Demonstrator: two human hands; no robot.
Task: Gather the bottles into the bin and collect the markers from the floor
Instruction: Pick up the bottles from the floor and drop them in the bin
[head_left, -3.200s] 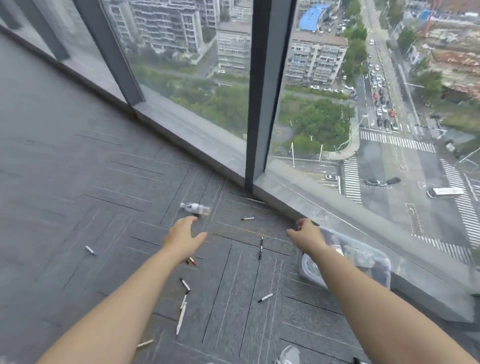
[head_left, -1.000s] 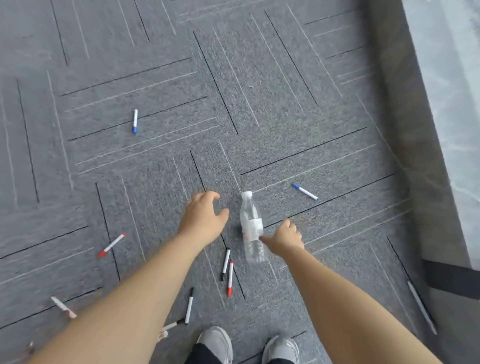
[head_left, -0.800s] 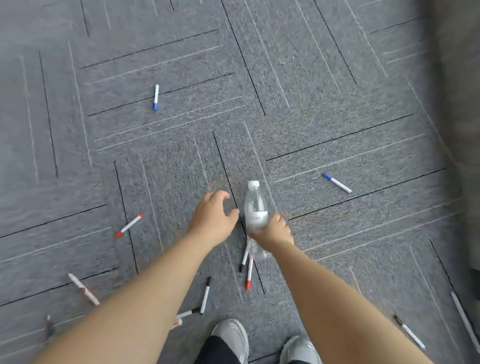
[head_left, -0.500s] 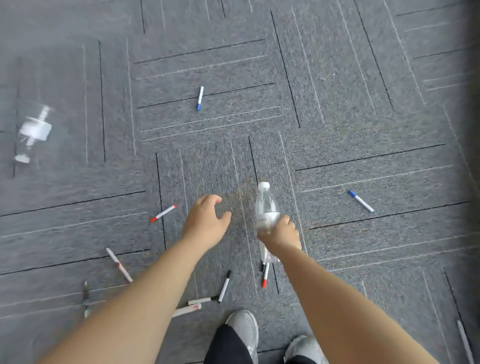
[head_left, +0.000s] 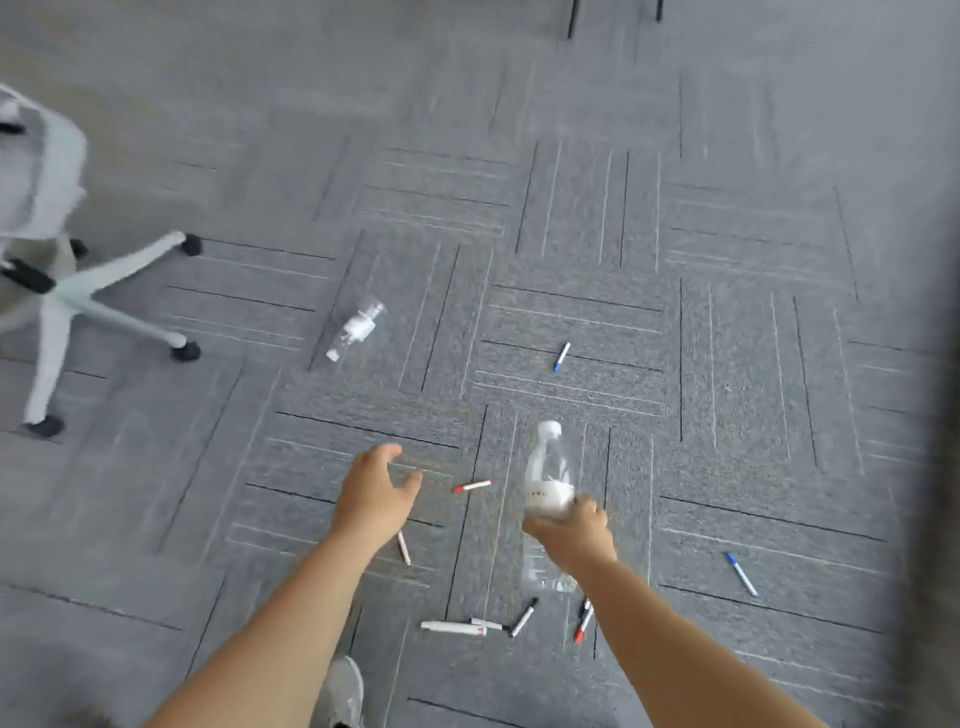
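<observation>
1. Grey carpet tiles (head_left: 727, 260) fill the view. The widest bare stretch lies ahead and to the right, up to a dark blurred band (head_left: 930, 364) along the right edge; I cannot tell what it is.
2. White office chair (head_left: 78, 296), its star base on black castors, stands at the far left, well apart from both hands.
3. Right hand (head_left: 574, 530) is curled round the lower body of a clear bottle (head_left: 545, 478), holding it off the floor with the cap pointing away from the person.
4. Left hand (head_left: 376, 491) hovers beside it, fingers spread and relaxed, holding nothing.
5. Second bottle (head_left: 356, 327) lies on its side on the carpet ahead of the left hand, between that hand and the chair.
6. Grey shoe (head_left: 340, 696) shows at the bottom edge, between the forearms.
7. Markers lie scattered:
   - a red-capped marker (head_left: 472, 487) between the two hands
   - a blue-capped marker (head_left: 562, 356) ahead of the held bottle
   - another blue marker (head_left: 742, 574) right of the right forearm
   - a pale marker (head_left: 403, 548) just beside the left wrist
   - a small cluster (head_left: 454, 627) near the feet
</observation>
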